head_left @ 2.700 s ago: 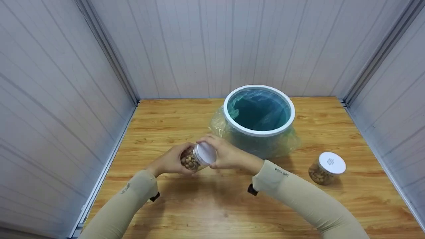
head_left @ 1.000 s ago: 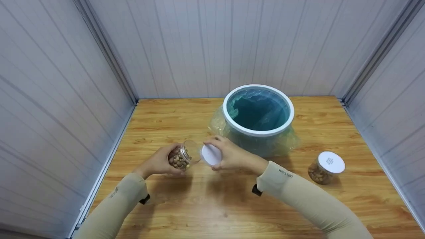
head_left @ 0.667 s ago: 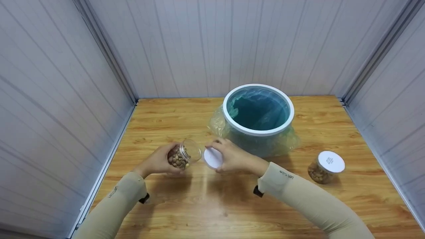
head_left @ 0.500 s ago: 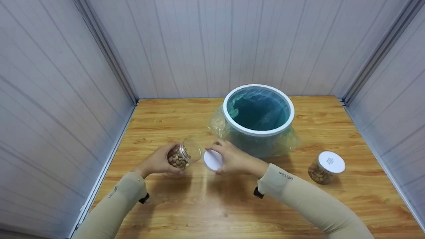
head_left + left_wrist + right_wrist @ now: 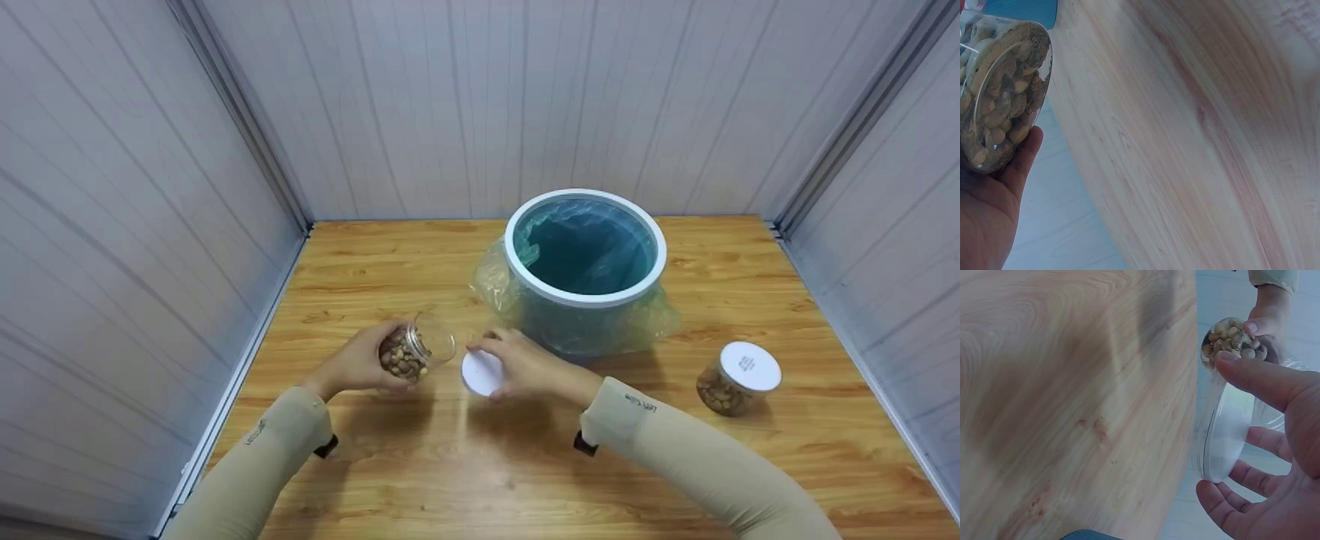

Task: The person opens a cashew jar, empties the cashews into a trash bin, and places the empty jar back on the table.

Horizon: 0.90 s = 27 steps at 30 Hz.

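Note:
My left hand grips a clear jar around its side. The jar tilts toward the right, and small brown nut-like pieces partly fill it. At its mouth shows a clear round rim. A white round lid is off the jar, pinched at its edge by the thumb and fingers of my right hand. In the right wrist view the lid stands on edge in front of the jar. Lid and jar are a small gap apart in the head view, both held over the wooden table.
Behind my right hand stands a bin with a white ring rim, lined with a translucent green bag. Farther right, a second jar of brown pieces stands upright under its white labelled lid. Pale panel walls surround the wooden table.
The white lid was on the jar at first; it has come off to the right as the hands parted. Lately my right hand has lowered it slightly toward me, while my left stays still.

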Each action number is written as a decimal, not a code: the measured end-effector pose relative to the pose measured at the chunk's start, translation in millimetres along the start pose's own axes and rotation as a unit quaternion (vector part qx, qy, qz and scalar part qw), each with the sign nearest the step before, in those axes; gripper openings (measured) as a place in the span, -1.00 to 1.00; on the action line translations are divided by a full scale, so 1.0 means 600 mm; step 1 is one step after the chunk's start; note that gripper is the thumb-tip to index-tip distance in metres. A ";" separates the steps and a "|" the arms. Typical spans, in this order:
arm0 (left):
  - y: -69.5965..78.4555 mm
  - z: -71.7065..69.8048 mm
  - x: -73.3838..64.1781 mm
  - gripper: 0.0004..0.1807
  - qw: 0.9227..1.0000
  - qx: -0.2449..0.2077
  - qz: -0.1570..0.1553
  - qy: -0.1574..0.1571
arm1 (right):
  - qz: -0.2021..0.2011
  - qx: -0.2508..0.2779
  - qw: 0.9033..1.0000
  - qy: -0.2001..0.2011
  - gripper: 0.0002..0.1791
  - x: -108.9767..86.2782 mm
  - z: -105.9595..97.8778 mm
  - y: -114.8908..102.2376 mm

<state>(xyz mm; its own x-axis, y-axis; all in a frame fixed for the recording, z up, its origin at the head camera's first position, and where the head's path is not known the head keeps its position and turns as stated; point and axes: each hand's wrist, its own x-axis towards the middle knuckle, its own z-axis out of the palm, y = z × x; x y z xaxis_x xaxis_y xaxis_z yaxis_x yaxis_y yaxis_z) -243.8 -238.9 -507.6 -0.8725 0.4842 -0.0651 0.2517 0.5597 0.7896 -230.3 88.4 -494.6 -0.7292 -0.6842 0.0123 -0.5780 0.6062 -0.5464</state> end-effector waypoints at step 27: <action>-0.001 0.001 0.001 0.02 1.000 -0.007 0.015 -0.010 | 0.028 0.005 0.998 -0.051 -0.06 -0.003 0.055 0.042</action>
<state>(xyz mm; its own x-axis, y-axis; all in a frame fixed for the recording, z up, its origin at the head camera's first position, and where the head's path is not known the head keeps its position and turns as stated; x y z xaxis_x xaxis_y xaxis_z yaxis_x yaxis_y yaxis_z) -244.2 -238.3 -508.6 -0.8560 0.5143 -0.0536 0.2713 0.5350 0.8001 -231.4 91.5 -536.2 -0.7182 -0.6881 -0.1039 -0.5333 0.6402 -0.5529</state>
